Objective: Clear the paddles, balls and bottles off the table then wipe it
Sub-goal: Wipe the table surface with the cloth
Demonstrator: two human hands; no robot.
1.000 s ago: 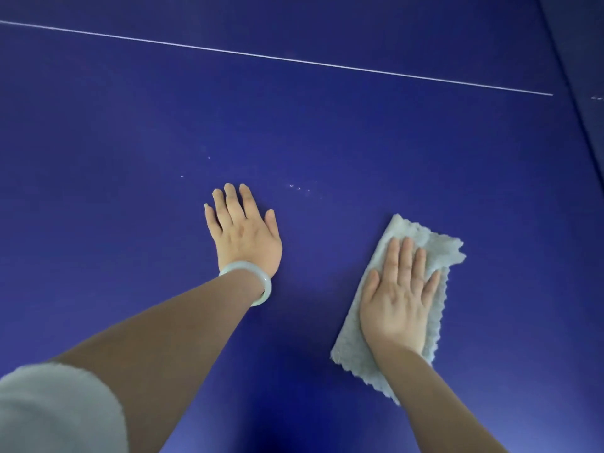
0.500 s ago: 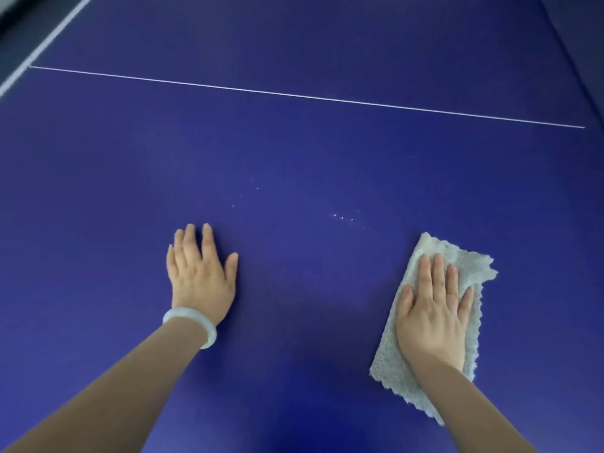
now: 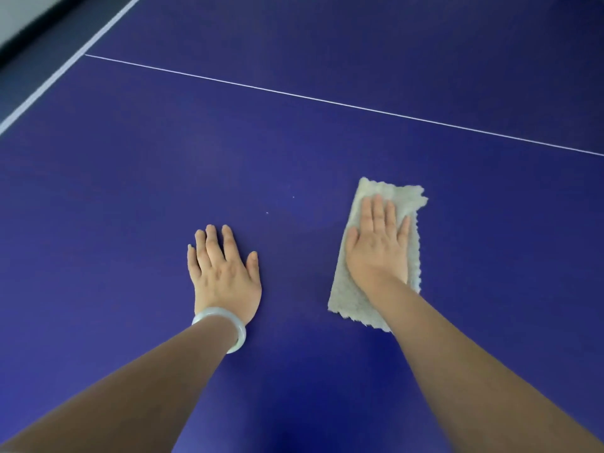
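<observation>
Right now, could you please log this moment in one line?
phase: wiping | right hand: flat on cloth | left hand: flat on table

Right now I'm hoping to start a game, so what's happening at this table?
A person is wiping the blue table. The right hand presses flat on a pale cloth lying on the surface. The left hand, with a pale bangle on its wrist, rests flat on the bare tabletop beside it. No paddles, balls or bottles show in this view. A couple of tiny white specks lie ahead of the hands, so the wiping looks unfinished.
</observation>
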